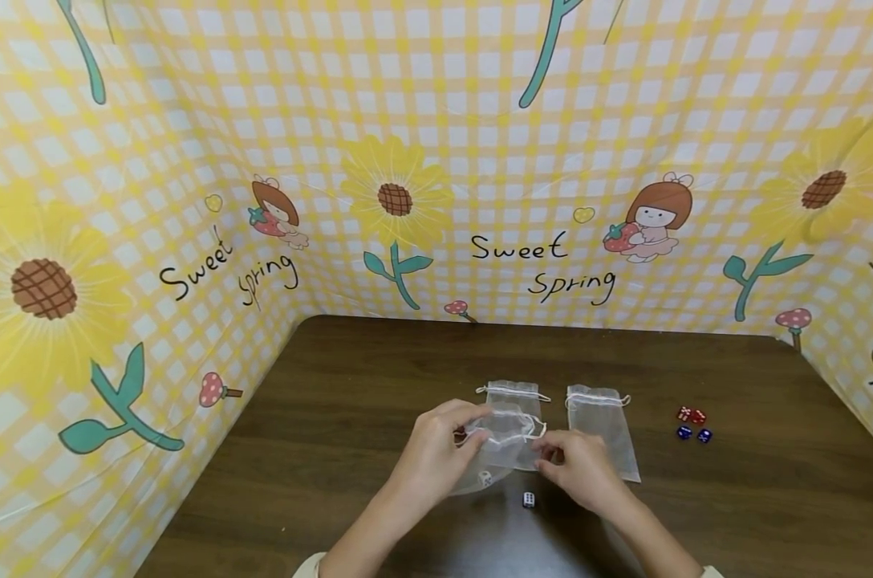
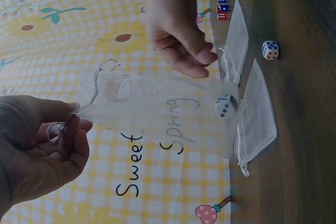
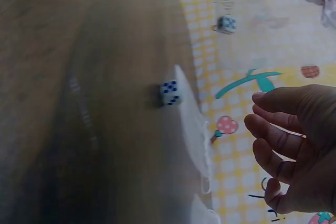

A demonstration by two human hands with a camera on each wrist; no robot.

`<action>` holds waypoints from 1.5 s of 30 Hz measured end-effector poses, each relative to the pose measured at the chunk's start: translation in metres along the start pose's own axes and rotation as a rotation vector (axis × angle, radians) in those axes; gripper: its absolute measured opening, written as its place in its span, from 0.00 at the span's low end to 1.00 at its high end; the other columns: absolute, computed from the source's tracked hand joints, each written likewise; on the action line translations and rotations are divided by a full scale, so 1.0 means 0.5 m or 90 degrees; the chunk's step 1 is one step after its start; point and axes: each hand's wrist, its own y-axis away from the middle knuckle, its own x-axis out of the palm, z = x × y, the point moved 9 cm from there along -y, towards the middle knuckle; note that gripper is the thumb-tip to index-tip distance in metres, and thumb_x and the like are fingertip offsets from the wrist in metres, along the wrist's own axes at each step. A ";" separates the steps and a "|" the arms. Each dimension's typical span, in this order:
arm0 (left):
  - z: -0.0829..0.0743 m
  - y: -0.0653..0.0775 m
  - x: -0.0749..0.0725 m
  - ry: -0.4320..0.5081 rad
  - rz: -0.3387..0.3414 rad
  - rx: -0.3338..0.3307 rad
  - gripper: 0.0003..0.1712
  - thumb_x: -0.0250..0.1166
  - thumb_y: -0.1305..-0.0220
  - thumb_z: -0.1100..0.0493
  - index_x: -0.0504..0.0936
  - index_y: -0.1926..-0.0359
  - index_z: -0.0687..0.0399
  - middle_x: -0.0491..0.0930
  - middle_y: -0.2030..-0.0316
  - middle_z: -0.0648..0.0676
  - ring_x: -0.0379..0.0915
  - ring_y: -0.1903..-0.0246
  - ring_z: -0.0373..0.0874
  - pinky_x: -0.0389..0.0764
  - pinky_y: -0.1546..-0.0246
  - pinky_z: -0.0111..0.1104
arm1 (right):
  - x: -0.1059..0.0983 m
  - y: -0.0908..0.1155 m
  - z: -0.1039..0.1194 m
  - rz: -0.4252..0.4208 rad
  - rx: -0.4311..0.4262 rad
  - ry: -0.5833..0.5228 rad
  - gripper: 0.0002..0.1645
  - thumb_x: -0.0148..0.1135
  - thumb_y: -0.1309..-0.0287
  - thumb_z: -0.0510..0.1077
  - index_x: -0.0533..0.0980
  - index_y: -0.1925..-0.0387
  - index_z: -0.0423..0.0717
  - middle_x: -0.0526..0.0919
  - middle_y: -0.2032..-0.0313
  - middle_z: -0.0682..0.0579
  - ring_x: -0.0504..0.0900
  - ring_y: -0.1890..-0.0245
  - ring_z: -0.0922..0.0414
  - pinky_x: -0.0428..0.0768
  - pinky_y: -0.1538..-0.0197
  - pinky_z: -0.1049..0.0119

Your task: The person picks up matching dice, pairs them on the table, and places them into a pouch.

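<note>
My left hand (image 1: 436,449) pinches the top edge of a sheer white drawstring bag (image 2: 152,114) between thumb and fingers, and the bag hangs down from it. Low inside the bag sits a white die (image 2: 224,106), showing through the mesh. My right hand (image 3: 294,145) is beside the bag with its fingers loosely bent and nothing between them. On the table just in front of the hands lies a second white die (image 1: 529,500) with dark pips on the faces seen from above.
Two more sheer drawstring bags lie flat on the table, one behind the held bag (image 1: 512,392) and another to its right (image 1: 606,433). Farther right are two red dice (image 1: 684,414) and two blue dice (image 1: 684,432). A checked cloth (image 1: 436,273) surrounds the brown table (image 1: 364,353).
</note>
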 end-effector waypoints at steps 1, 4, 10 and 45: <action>0.000 0.000 0.000 0.000 -0.001 0.000 0.15 0.67 0.49 0.71 0.82 0.57 0.63 0.81 0.64 0.54 0.73 0.71 0.37 0.77 0.69 0.24 | 0.007 0.002 -0.002 0.010 0.001 0.000 0.10 0.71 0.63 0.37 0.81 0.73 0.51 0.75 0.80 0.69 0.73 0.77 0.66 0.69 0.68 0.63; 0.000 0.000 -0.001 0.000 -0.003 0.003 0.15 0.68 0.49 0.71 0.82 0.57 0.64 0.81 0.65 0.53 0.73 0.71 0.37 0.77 0.69 0.24 | 0.023 0.006 -0.007 0.036 0.005 0.006 0.11 0.71 0.62 0.38 0.81 0.72 0.51 0.75 0.81 0.71 0.73 0.77 0.68 0.68 0.66 0.59; -0.001 0.001 -0.003 0.002 -0.009 0.004 0.15 0.68 0.50 0.71 0.82 0.57 0.64 0.81 0.65 0.53 0.72 0.72 0.37 0.77 0.69 0.24 | 0.055 0.014 -0.012 0.100 0.017 0.024 0.11 0.72 0.61 0.44 0.80 0.70 0.52 0.72 0.82 0.73 0.72 0.75 0.68 0.64 0.67 0.61; 0.005 0.005 0.016 0.018 0.005 -0.010 0.14 0.67 0.49 0.72 0.82 0.58 0.65 0.81 0.64 0.55 0.75 0.70 0.38 0.77 0.69 0.24 | 0.024 0.008 -0.017 0.110 0.069 0.095 0.08 0.71 0.61 0.43 0.78 0.80 0.58 0.68 0.84 0.69 0.68 0.76 0.64 0.61 0.68 0.61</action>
